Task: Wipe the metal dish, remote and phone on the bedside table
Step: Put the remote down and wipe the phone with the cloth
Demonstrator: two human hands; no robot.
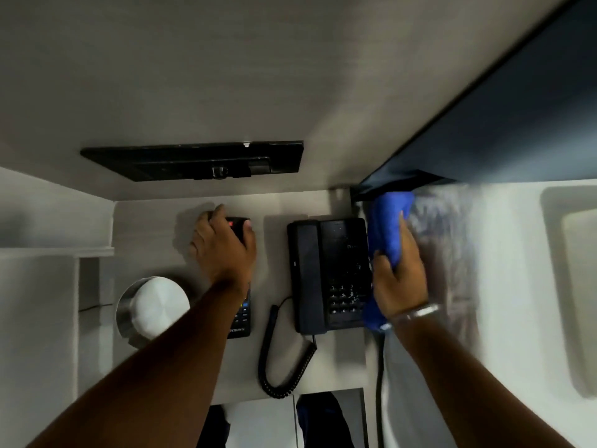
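The left hand [223, 244] covers the far end of the remote [240, 313], fingers curled around it. The right hand [399, 273] squeezes a blue cloth [389, 227] just right of the phone [328, 273]. The dish [151, 307] stands near-left, partly hidden.

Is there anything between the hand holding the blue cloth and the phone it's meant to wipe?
Nothing visible. The right hand grips the blue cloth right at the phone's right edge, beside its keypad. The left hand is off on the remote, well clear of that path.
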